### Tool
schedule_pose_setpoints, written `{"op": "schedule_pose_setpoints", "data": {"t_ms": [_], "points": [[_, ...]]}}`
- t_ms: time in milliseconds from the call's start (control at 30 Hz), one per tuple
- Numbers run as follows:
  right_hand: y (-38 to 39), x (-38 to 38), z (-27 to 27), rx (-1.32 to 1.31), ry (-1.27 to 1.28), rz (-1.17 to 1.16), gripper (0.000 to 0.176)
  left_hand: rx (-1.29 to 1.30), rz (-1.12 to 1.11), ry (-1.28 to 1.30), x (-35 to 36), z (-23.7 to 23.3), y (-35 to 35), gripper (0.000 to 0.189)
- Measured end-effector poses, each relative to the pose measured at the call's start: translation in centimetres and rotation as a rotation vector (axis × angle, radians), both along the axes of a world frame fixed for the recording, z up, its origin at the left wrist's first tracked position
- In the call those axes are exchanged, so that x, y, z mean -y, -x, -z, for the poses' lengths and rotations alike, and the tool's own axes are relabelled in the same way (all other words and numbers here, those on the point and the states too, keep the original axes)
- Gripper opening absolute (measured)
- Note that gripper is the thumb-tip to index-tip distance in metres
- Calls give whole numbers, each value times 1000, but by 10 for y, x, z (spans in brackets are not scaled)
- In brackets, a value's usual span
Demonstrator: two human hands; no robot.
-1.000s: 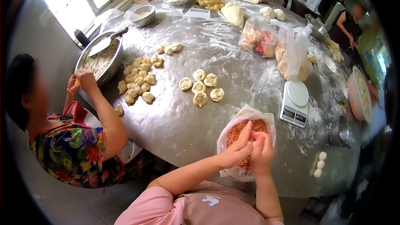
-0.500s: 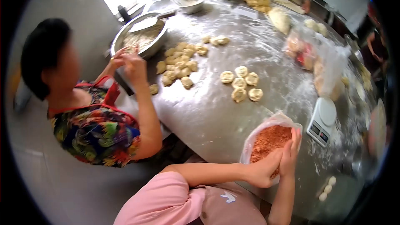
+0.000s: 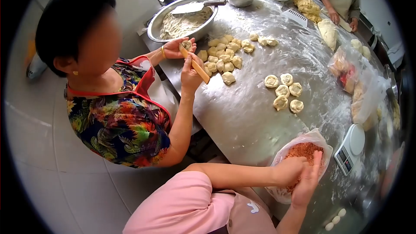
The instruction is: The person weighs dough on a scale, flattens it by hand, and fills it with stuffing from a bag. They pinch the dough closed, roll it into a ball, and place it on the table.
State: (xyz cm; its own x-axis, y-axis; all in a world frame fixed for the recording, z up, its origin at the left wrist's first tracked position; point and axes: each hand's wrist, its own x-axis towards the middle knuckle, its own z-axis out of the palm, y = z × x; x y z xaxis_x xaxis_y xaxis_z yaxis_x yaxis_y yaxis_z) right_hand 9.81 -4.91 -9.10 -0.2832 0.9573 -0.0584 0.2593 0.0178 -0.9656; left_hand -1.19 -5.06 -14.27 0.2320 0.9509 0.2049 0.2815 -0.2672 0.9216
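Where the near edge of the steel table [image 3: 234, 121] cuts under both wrists, cramped: plastic bag [image 3: 281, 152] of reddish-brown filling [image 3: 305, 149] right at the rim, scale [image 3: 349, 149] just beside on the right, bare floured steel open beyond up to five dough rounds [image 3: 284, 91]. Left hand [image 3: 288, 171] curled, fingertips sunk in the filling, grasp hidden; right hand [image 3: 307, 182] flat, fingers stretched, pressed against the left.

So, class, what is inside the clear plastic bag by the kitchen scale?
Reddish-brown crumbly filling lies in the bag. The left hand is dug into it, with the right hand pressed alongside. Both hands cover the filling beneath them and the bag's bottom.
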Motion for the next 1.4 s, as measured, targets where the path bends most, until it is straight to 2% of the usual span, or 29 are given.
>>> {"op": "schedule_pose_setpoints", "data": {"t_ms": [33,100,133,233,300,400,533,600,633,667,700,733,767,800,833,867,933,1033,1133,1233,1333,1367,1400], "points": [[-1,2,-3,440,-277,-20,50,29,-44,7,0,2,2,25],[-6,3,1,470,-419,-1,36,137,-116,42,2,-4,5,22],[-8,5,2,484,-486,6,30,108,-136,27,2,-4,6,23],[1,13,-18,416,-316,115,13,73,-156,3,4,-1,4,24],[-6,13,-17,401,-281,113,9,114,-139,20,4,-2,0,24],[-12,17,-19,427,-273,68,9,79,7,165,8,-4,-1,18],[-27,26,-18,477,-322,13,8,-104,183,270,13,-22,4,13],[-44,25,-11,527,-374,185,6,-209,255,262,17,-26,-1,17],[-57,24,-10,574,-388,281,5,-146,339,339,19,-34,3,22],[-83,18,-3,481,-285,432,4,-80,439,411,18,-43,10,28],[-112,13,6,396,-193,599,4,-66,417,441,18,-40,12,28],[-134,15,18,342,-319,660,4,-48,404,471,17,-31,11,29],[-144,21,15,519,-267,738,4,156,364,469,16,-19,11,24],[-155,30,23,526,-288,738,5,259,278,434,14,-26,11,21],[-152,38,22,544,-239,785,7,373,220,553,10,-27,10,20],[-152,45,29,434,-201,833,11,470,151,684,8,-25,8,20],[-159,60,49,460,-205,854,11,643,22,765,7,-15,5,39],[-159,66,62,443,-260,885,9,928,84,782,4,-8,1,58],[-159,62,65,522,-310,906,7,736,-22,817,7,-17,-7,65],[-170,62,70,605,-393,926,7,986,-20,921,4,-19,-1,64],[-185,65,77,611,-386,997,7,1085,-72,881,-1,-8,0,60],[-192,68,79,600,-364,1034,7,1348,130,881,-4,-12,2,56],[-202,71,81,535,-319,1084,8,1329,72,943,-3,-18,-1,53]]}}
